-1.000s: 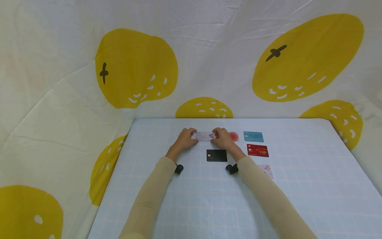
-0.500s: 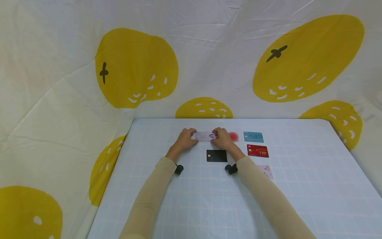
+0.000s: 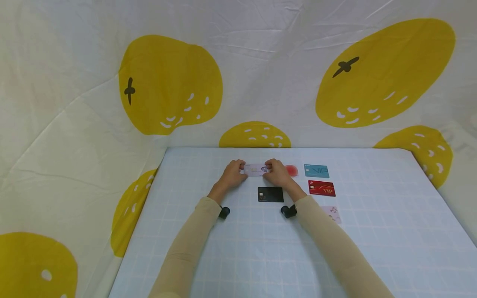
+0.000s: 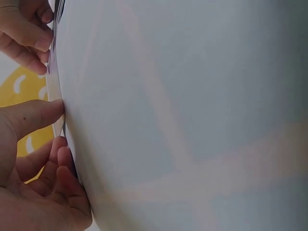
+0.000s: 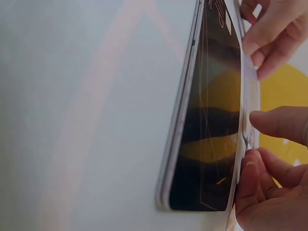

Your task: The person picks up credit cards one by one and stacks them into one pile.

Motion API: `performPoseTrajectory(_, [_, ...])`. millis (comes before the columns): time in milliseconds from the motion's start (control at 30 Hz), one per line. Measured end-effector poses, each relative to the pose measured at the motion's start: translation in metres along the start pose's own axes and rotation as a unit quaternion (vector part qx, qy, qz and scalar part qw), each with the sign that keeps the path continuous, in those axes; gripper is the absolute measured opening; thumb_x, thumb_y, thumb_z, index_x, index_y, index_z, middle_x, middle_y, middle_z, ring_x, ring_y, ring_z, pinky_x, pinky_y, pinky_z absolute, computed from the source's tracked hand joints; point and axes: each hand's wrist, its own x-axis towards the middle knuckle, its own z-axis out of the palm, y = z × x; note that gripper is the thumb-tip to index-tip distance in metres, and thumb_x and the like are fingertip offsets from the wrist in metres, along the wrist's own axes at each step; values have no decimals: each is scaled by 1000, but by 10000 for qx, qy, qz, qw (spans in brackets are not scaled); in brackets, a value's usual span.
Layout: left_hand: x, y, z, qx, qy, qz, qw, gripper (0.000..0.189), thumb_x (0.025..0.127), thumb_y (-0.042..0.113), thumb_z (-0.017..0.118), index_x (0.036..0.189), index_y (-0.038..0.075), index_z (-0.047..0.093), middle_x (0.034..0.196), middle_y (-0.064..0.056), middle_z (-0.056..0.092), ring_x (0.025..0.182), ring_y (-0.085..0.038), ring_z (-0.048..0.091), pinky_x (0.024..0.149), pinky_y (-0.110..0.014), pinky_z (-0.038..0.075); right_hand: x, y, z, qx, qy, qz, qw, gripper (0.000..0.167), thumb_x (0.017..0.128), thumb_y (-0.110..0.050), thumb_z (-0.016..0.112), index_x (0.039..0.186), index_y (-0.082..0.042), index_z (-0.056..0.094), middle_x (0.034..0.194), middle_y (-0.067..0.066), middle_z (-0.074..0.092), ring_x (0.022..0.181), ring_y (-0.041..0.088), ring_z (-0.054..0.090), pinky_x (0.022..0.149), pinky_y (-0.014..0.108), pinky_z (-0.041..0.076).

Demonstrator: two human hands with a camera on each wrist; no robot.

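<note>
My left hand (image 3: 232, 174) pinches the left end of a pale lilac card (image 3: 255, 170) near the back of the table. The card's right end is between the thumb and fingers of my right hand (image 3: 278, 173). It lies flat and close over the tabletop, its two ends partly hidden by fingers. Just in front of the hands is a black VIP card (image 3: 271, 194); in the right wrist view this black card (image 5: 211, 120) shows a layered pale edge. A pale card with a red circle (image 3: 292, 170) lies partly behind my right hand.
To the right lie a teal VIP card (image 3: 316, 171) and a red VIP card (image 3: 322, 188). A pink floral card (image 3: 333, 213) is partly covered by the right sleeve (image 3: 328, 236). A white curtain with yellow fruit prints (image 3: 268, 74) hangs behind the table (image 3: 253, 256).
</note>
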Motion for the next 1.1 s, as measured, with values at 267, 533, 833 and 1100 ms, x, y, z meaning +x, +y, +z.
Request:
performPoseTrajectory(267, [-1,-2,1,-178,29,13,9998,49,90,11,72,135,-2,55,112,-10,56,100,-24,52,90,-38,47,-2,-2,-1,-35,5,54,10000,45,94,-10,68,133,4,52,124,21,56,107,35,54,99,45,48])
performPoseTrajectory(533, [0,-5,1,-614,110,-89,9980,49,90,15,69,134,-2,57,120,-12,63,109,-26,58,96,-40,47,-3,-3,-2,-41,37,42,10000,47,95,-11,68,135,5,50,124,22,57,107,35,55,99,45,47])
performPoseTrajectory(833, [-3,-2,0,-844,183,-311,9958,47,92,19,68,134,0,59,121,-10,65,110,-24,60,97,-39,48,-5,-5,-6,495,13,294,9983,48,96,-16,66,138,2,50,130,20,57,117,35,55,99,45,48])
performPoseTrajectory(1100, [-8,-4,0,-1273,339,-320,9908,46,92,18,70,134,1,60,119,-9,65,106,-22,63,94,-37,50,-11,-5,-7,820,117,195,9964,47,97,-16,66,138,1,51,130,19,57,119,35,55,97,44,50])
